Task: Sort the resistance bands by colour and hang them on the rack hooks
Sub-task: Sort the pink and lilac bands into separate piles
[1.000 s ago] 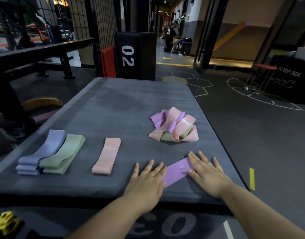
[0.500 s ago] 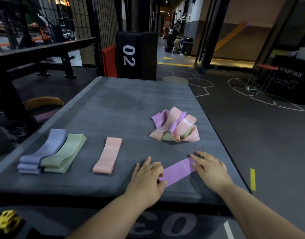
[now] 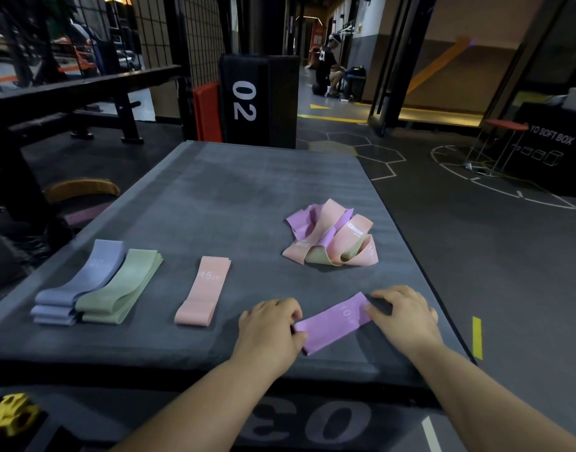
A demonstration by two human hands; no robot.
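Our left grip pinches the near end of the purple band, fingers curled round its edge. Our right grip curls its fingers onto the far end. The band lies flat and slantwise on the bench, near the front edge, between the two grips.

We judge this step to be laying the band down as the start of a purple row. To do it well, we should hold both ends with even tension so the loop lies flat with its two layers lined up. We should then set it down right of the pink band, parallel to it and apart, so the colours do not mix. The blue stack and green stack lie further left, touching side by side, and matching their slant would keep the rows tidy.

The pile beyond the right grip tangles purple, pink and a pale green band together. We should draw from it one band at a time, from the top, rather than tug at a buried one. No rack or hooks show here, so the hanging is not yet begun.
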